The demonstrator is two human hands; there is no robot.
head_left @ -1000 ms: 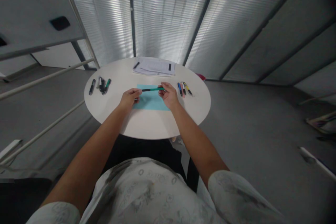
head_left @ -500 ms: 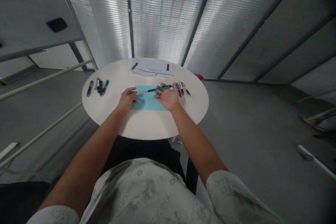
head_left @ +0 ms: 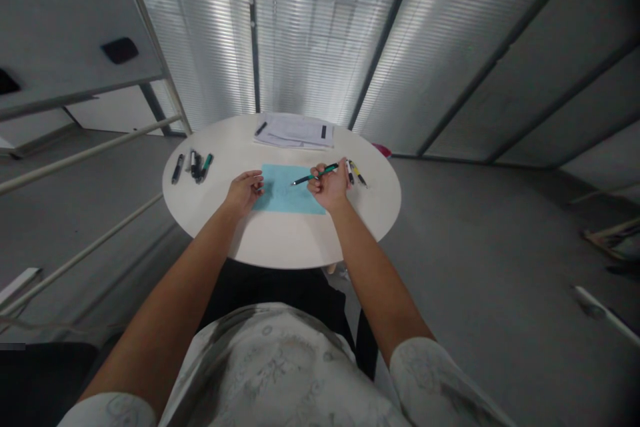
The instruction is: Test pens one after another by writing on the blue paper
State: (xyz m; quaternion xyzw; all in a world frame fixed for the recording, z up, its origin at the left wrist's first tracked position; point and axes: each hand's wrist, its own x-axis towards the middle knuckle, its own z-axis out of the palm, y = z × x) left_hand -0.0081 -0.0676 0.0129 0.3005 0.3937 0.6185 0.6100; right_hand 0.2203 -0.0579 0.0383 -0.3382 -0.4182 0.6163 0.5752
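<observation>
A light-blue sheet of paper (head_left: 287,200) lies on the round white table (head_left: 285,243) in front of me. My right hand (head_left: 329,187), palm turned up, holds a green and black pen (head_left: 301,180) over the sheet's right side, its tip pointing left. The fingers are curled around the pen. My left hand (head_left: 245,192) is at the sheet's left edge, fingers apart and lightly bent, with nothing in it. Just beyond my right hand lie several pens, among them a yellow and black pen (head_left: 359,175).
Several markers and pens lie at the table's left, including a green and black one (head_left: 207,165). A stack of white papers (head_left: 295,130) rests at the far edge. White rails (head_left: 95,147) stand on the left, and blinds (head_left: 310,33) cover the glass behind.
My right hand has curled its fingers more around the pen, which was lying across the opened palm. The view has shifted slightly. My left hand stays by the sheet's left edge.
</observation>
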